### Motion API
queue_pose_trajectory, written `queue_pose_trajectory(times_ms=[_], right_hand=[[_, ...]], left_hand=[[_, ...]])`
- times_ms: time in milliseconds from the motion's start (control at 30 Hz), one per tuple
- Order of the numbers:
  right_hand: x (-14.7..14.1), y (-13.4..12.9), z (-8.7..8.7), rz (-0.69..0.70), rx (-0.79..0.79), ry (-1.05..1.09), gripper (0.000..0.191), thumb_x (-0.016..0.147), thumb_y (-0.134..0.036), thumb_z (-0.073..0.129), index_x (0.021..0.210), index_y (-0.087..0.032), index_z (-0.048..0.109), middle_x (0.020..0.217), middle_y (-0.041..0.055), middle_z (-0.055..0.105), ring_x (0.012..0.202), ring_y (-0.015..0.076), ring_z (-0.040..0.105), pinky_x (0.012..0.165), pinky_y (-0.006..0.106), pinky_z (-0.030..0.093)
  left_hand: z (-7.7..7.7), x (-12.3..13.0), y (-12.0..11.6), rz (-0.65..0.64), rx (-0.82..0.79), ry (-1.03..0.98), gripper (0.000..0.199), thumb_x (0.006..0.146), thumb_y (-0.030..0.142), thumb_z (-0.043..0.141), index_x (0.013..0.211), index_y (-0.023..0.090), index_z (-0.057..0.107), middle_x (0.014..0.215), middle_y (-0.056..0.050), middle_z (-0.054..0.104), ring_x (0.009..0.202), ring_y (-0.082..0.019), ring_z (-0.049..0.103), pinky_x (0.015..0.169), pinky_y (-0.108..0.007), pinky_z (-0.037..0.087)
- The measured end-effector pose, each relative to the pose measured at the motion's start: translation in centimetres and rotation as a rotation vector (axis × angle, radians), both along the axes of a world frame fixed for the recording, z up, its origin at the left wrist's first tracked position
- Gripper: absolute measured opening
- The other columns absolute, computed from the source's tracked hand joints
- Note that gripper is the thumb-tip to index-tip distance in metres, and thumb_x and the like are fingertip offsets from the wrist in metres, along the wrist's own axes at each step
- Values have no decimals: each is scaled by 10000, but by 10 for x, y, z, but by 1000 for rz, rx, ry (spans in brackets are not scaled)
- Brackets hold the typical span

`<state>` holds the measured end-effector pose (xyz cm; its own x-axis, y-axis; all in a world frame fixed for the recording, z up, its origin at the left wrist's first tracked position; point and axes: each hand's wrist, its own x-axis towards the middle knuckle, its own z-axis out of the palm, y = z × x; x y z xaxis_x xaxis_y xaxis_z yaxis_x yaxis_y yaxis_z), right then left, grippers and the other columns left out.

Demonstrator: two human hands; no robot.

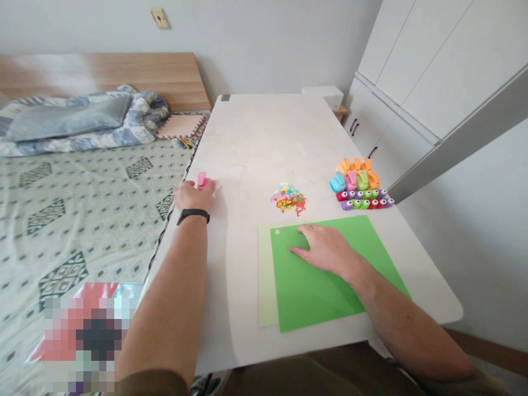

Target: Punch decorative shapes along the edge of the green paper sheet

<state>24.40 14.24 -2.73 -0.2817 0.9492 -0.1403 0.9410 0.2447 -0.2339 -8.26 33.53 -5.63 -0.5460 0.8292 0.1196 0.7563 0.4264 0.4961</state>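
Note:
My left hand (193, 198), with a black band at the wrist, has its fingers round a pink craft punch (202, 179) at the table's left edge. The punch's lower part is hidden by the hand. My right hand (324, 246) rests on a green sheet of paper (317, 297), thumb and forefinger apart, nothing between them. A small star-shaped hole (277, 232) shows near the sheet's top left corner. Beneath it a pale yellow-green sheet (267, 280) sticks out on the left. Just beyond the sheets lies a pile of colourful paper cutouts (289, 199).
Rows of colourful craft punches (361, 184) stand at the right of the white table (272, 132). To the left is a bed (91, 214) with a folded quilt (78, 118) and a partly blurred packet (88, 297). White cabinets (396, 121) line the right side.

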Motion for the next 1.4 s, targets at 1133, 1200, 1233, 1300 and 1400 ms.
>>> queue_pose_trajectory(times_ms=[1133, 1200, 1233, 1300, 1400], right_hand=[[36, 7, 6, -66, 83, -77, 544, 854, -639, 675, 1150, -183, 653, 1139, 122, 646, 1020, 281, 653, 843, 374, 495], [36, 6, 7, -56, 58, -91, 541, 849, -630, 687, 1152, -183, 649, 1131, 119, 640, 1010, 277, 649, 848, 376, 497], [36, 5, 7, -50, 52, -95, 541, 847, -624, 693, 1157, -184, 646, 1127, 116, 639, 1005, 276, 648, 847, 377, 499], [34, 3, 9, -38, 41, -104, 535, 840, -618, 703, 1150, -186, 644, 1114, 112, 641, 993, 276, 648, 837, 379, 503], [33, 0, 13, -20, 20, -113, 514, 828, -615, 717, 1106, -189, 647, 1100, 114, 647, 994, 281, 649, 845, 385, 508]], left_hand=[[7, 106, -163, -827, -103, 34, 630, 771, 562, 777, 1273, 212, 628, 1219, -122, 591, 1155, -311, 582, 1028, -443, 481], [6, 104, -163, -833, -113, 22, 611, 752, 575, 788, 1227, 219, 642, 1188, -113, 589, 1134, -310, 583, 1007, -445, 486], [7, 103, -163, -839, -118, 20, 606, 743, 581, 793, 1206, 219, 644, 1174, -111, 588, 1124, -311, 584, 994, -446, 489], [7, 101, -164, -859, -128, 17, 602, 729, 594, 799, 1170, 216, 641, 1147, -108, 587, 1106, -315, 585, 971, -450, 492], [8, 100, -167, -898, -135, 6, 595, 724, 617, 794, 1124, 211, 624, 1122, -105, 586, 1081, -317, 583, 943, -452, 494]])
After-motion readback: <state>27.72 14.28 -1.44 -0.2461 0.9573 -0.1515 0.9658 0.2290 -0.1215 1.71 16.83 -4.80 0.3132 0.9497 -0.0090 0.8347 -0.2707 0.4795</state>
